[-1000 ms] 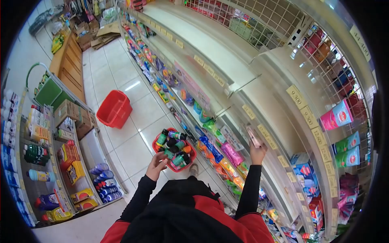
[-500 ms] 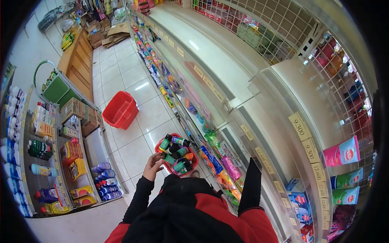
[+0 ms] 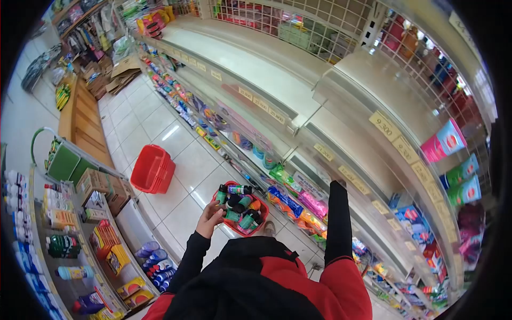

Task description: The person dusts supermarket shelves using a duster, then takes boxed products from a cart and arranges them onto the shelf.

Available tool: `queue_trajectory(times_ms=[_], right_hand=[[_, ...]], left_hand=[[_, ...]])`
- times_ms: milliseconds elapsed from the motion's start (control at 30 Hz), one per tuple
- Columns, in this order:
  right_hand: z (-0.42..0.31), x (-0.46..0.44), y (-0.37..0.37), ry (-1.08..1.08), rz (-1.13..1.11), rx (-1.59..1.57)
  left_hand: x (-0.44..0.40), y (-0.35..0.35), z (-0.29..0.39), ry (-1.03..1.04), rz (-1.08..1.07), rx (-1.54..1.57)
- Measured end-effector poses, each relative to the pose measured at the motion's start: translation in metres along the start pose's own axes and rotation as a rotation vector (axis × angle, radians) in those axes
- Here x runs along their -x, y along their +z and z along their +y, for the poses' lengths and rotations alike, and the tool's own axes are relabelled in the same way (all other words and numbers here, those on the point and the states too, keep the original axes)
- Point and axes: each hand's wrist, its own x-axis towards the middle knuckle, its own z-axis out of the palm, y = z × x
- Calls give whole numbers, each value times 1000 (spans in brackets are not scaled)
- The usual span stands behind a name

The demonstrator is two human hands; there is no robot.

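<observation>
My left hand (image 3: 209, 220) hangs beside a red basket (image 3: 225, 230) filled with several dark and green bottles (image 3: 236, 202). Its fingers are spread, and I see nothing in them. My right arm, in a black sleeve (image 3: 340, 224), reaches to the shelf on the right. Only a sliver of my right hand (image 3: 340, 183) shows past the cuff, at the shelf edge, so its fingers and anything in them are hidden. Farther right on the upper shelf stand a pink tube (image 3: 444, 141) and two green tubes (image 3: 463, 182).
An unfilled red basket (image 3: 152, 169) stands on the tiled floor (image 3: 184, 173). Shelves with bottles, pouches and boxes (image 3: 109, 189) line the left. Price labels (image 3: 384, 125) edge the right shelves, with colourful packs (image 3: 298, 213) lower down. Flattened cardboard (image 3: 124, 72) lies far back.
The view has turned, and the shelves have shifted in it. My right arm has moved along the shelf edge. My left hand stays near the filled basket, fingers still spread.
</observation>
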Motion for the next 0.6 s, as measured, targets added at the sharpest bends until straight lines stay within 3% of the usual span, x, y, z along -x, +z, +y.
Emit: queue_trajectory(times_ms=[67, 100, 167, 200, 400, 600], right_hand=[[-10, 36, -1, 68, -7, -66], [6, 46, 16, -75, 239, -210], [14, 91, 38, -41, 800, -191], [13, 124, 39, -186, 912, -272], [99, 271, 101, 135, 991, -216], [212, 417, 121, 512, 1193, -72]], left_hand=[[6, -21, -8, -33, -36, -4], [7, -27, -10, -51, -50, -6], [10, -34, -16, -101, -96, -13], [7, -40, -27, -122, -120, -24], [5, -27, -61, -271, -282, -88], [28, 24, -58, -238, -468, -157]])
